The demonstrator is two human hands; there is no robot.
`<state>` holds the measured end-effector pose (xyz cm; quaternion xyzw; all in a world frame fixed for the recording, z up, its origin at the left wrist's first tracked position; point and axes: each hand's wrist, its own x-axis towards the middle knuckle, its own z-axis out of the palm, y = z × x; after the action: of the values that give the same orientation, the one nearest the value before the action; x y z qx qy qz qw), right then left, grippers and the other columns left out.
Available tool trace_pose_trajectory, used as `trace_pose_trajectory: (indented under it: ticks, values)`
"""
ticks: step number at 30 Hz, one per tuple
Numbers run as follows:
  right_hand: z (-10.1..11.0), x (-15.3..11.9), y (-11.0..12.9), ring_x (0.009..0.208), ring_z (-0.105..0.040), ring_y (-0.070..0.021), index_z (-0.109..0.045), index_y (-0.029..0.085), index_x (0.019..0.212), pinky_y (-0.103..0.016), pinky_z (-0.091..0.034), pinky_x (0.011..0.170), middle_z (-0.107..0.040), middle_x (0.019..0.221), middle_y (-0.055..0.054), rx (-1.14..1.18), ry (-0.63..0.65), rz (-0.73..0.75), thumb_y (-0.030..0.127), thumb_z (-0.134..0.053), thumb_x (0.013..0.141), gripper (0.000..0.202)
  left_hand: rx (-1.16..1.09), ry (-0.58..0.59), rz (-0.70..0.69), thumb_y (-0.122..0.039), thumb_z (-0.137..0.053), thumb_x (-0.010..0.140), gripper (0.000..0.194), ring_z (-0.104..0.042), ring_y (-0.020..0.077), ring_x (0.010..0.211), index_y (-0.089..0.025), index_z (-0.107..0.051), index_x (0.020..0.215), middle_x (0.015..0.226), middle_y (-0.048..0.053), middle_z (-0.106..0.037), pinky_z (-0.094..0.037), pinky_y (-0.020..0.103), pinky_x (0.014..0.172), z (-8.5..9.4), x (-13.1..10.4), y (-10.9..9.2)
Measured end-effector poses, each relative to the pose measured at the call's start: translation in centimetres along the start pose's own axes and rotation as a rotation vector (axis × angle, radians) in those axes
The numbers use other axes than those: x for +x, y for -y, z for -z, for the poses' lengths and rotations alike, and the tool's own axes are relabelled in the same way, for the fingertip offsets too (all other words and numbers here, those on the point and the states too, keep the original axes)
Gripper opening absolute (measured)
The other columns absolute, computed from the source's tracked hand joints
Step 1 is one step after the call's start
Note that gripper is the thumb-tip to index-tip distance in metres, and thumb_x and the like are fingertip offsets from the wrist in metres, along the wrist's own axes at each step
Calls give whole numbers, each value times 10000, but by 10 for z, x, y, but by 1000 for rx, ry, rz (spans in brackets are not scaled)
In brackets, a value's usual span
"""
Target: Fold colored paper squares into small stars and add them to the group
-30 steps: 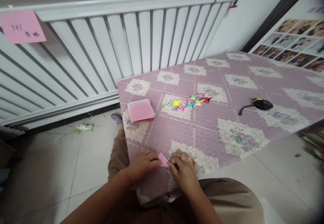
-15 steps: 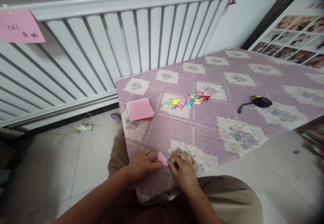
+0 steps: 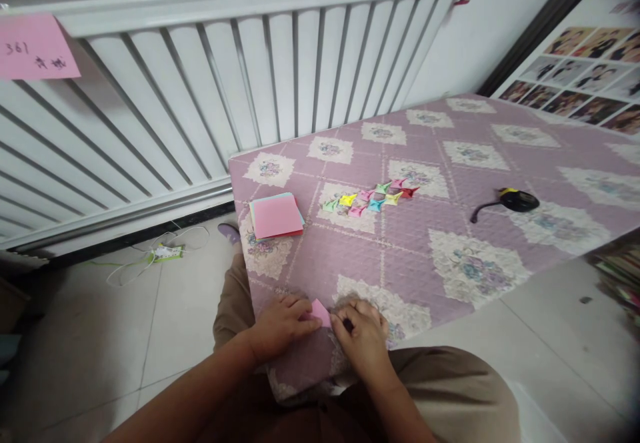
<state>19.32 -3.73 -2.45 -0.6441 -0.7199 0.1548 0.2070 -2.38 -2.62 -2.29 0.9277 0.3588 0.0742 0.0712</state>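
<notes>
A small piece of pink folded paper (image 3: 321, 313) lies at the near end of the table, between my two hands. My left hand (image 3: 286, 323) grips its left side, thumb and fingers closed on it. On the right edge of the paper, my right hand (image 3: 361, 329) pinches with thumb and forefinger, the other fingers curled. Part of the paper is hidden under the left fingers. Beyond my left hand sits a stack of coloured square paper (image 3: 278, 216), a pink sheet on top. Several small folded paper pieces (image 3: 369, 197) in green, yellow, pink, blue and red lie in two rows farther out.
A purple floral cloth covers the table (image 3: 345, 256). A black object with a short cord (image 3: 518, 200) lies to the right. A white radiator (image 3: 280, 76) stands behind the table. Cables and a power strip (image 3: 167, 252) are on the floor at the left.
Both hands keep their hold on the pink paper with barely any movement. The camera view has shifted very slightly.
</notes>
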Motion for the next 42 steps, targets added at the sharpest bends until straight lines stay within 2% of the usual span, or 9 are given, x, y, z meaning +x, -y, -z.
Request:
trace_pose_trajectory:
  ticks: [7, 17, 20, 23, 27, 29, 34, 38, 42]
  values:
    - [-4, -1, 0, 838, -531, -203, -607, 242, 636, -377, -258, 812, -624, 824, -6, -55, -50, 45, 370, -580, 830, 233, -14, 15, -7, -265, -436, 969, 271, -467, 209, 999, -354, -554, 1196, 1140, 18, -536, -377, 341, 830, 5, 0, -1]
    - [-3, -3, 4, 861, -524, -214, -600, 234, 641, -401, -270, 857, -629, 858, -12, -91, -63, 32, 340, -605, 816, 205, 1, 51, -10, -294, -435, 971, 242, -470, 205, 973, -342, -550, 1178, 1099, 8, -538, -372, 337, 825, 5, 1, 0]
    - [-3, -4, -2, 899, -541, -223, -621, 245, 715, -408, -284, 872, -647, 922, -17, -71, -66, 42, 343, -590, 825, 151, 13, 28, -6, -283, -439, 970, 244, -466, 195, 966, -354, -554, 1173, 1117, 7, -534, -370, 329, 821, 3, 1, 0]
    - [-2, -8, -4, 958, -565, -232, -645, 253, 914, -428, -290, 912, -668, 1010, -40, -74, -100, 129, 323, -527, 864, 146, 29, 10, -7, -285, -457, 964, 255, -467, 192, 966, -374, -540, 1187, 1142, 3, -527, -371, 325, 810, 3, 1, 0]
    - [-4, -20, 5, 1144, -528, -222, -543, 225, 1229, -433, -240, 1021, -624, 1220, -64, -133, -52, 422, 204, -436, 884, 362, 50, 16, -23, -308, -459, 963, 233, -471, 194, 968, -342, -542, 1178, 1129, 12, -531, -378, 328, 812, 5, 2, 0]
    - [-9, -28, 10, 1210, -492, -207, -499, 217, 1290, -409, -233, 1046, -574, 1304, -63, -164, -26, 516, 164, -438, 864, 434, 55, 20, -35, -315, -472, 957, 204, -471, 195, 981, -311, -566, 1137, 1125, 24, -530, -381, 330, 820, 5, 3, 0]
    - [-21, -44, 8, 1247, -465, -207, -471, 179, 1319, -399, -182, 1072, -553, 1333, -70, -248, -70, 545, 178, -468, 852, 467, 50, 13, -30, -312, -473, 954, 176, -483, 202, 977, -302, -585, 1090, 1094, 31, -540, -390, 333, 807, 4, 2, 0]
    - [-16, -49, -2, 1289, -409, -222, -417, 177, 1367, -421, -163, 1065, -480, 1400, -62, -314, -19, 566, 220, -491, 838, 536, 39, 8, -26, -321, -459, 958, 234, -496, 209, 955, -329, -546, 1175, 1102, 26, -552, -397, 337, 789, 7, 3, -1]
    - [-10, -51, -7, 1268, -423, -228, -406, 196, 1374, -427, -206, 1023, -482, 1400, -40, -338, -24, 573, 272, -510, 840, 549, 25, -5, -18, -320, -451, 963, 264, -504, 202, 964, -333, -527, 1216, 1121, 25, -568, -397, 332, 802, 8, 2, -2]
